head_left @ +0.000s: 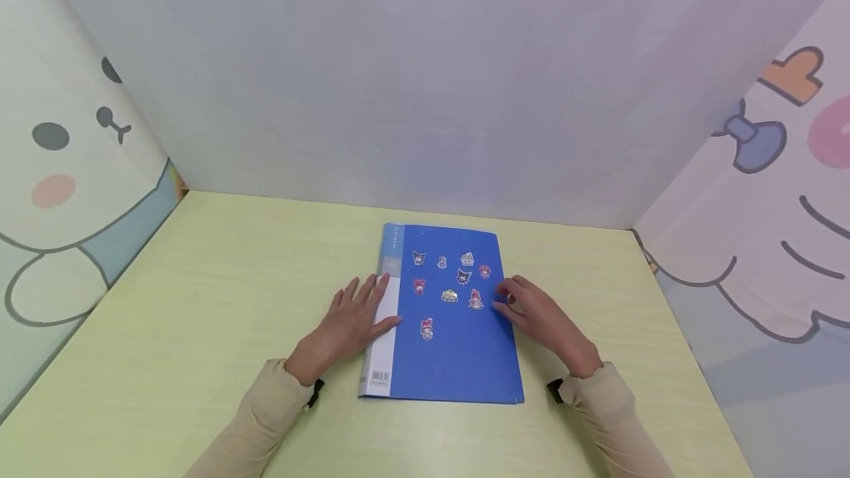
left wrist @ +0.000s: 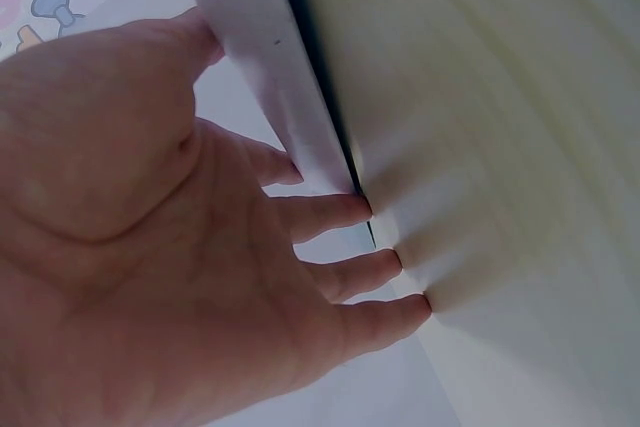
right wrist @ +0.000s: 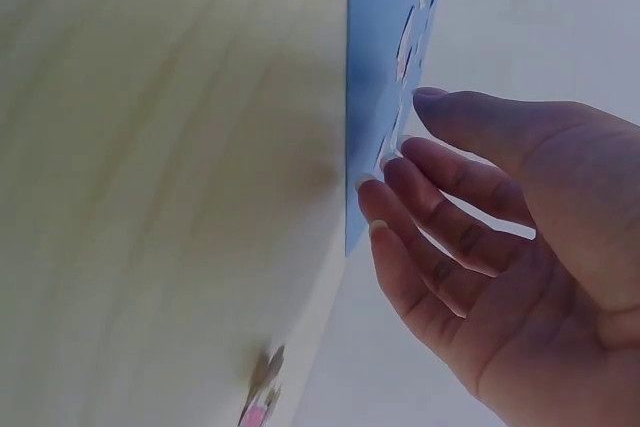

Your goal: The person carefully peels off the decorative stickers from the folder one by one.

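A blue file folder (head_left: 458, 367) lies closed on the table, with a white and light-blue spine (head_left: 381, 349) along its left side. Several small cartoon stickers (head_left: 449, 296) are scattered over the upper part of its cover. My left hand (head_left: 341, 324) rests across the spine, fingers spread and thumb on the cover's edge; in the left wrist view its fingertips (left wrist: 385, 267) reach past the spine to the tabletop. At the folder's right edge is my right hand (head_left: 541, 313), its fingers loosely bent, thumb apart from them, and nothing between them in the right wrist view.
The pale yellow table (head_left: 265, 271) meets a plain light back wall (head_left: 412, 80). Cartoon-printed panels stand at the left (head_left: 49, 190) and right (head_left: 764, 242). Black wrist straps (head_left: 315, 393) show at both cuffs.
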Motion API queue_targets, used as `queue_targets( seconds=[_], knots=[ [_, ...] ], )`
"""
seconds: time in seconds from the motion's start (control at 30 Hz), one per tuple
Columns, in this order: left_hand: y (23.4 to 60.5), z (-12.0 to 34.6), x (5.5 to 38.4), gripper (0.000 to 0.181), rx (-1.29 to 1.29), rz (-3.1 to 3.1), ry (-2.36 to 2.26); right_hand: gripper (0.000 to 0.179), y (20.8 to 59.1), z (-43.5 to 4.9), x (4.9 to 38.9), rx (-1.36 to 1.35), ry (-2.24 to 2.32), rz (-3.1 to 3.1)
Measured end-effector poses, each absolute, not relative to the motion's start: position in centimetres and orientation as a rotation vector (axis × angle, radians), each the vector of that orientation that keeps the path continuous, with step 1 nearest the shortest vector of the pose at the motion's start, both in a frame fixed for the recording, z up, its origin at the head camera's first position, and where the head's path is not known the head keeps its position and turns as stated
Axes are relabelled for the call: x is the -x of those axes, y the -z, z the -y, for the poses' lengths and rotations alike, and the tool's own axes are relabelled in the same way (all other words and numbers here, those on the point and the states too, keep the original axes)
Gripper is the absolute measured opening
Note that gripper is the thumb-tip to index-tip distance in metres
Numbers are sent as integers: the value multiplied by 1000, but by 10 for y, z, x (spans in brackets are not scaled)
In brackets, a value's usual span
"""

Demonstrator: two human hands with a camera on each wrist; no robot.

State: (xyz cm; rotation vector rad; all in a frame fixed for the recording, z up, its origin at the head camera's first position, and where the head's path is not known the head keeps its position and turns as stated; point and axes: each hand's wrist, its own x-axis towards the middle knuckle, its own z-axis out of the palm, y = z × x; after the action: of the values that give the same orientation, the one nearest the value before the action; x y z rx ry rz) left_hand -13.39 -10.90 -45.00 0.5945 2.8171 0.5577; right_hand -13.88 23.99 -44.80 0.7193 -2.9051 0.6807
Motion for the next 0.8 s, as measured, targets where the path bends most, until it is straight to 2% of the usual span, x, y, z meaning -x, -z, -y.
queue_targets(
  seconds=[0.8],
  knots=[
    [451,108,132,80,-588,-2822,-568,25,449,-215,148,-771,-687,2930]
  ],
)
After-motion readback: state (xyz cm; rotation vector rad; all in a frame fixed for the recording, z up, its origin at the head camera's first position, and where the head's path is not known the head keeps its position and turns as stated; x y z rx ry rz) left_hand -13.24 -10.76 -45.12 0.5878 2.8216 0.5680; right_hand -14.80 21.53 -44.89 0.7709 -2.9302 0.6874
